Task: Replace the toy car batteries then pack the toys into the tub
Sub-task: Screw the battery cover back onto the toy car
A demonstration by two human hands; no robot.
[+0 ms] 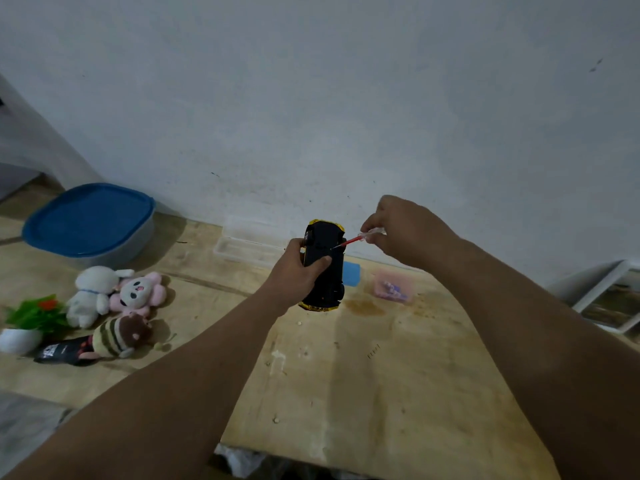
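Forearms lead to 12 o'clock: left hand [298, 268] grips car [323, 268]; right hand [398, 230] pinches screwdriver [360, 237]. Cover screw removal judged underway; steady turning required.

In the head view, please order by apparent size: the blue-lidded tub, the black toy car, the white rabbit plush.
1. Round plastic tub with blue lid
2. Black and yellow toy car, held up nearer the camera, so its rank is unsure
3. White rabbit plush

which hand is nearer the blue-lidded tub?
Left. The left hand grips the toy car mid-table, right of the tub; the right hand holds the screwdriver farther right.
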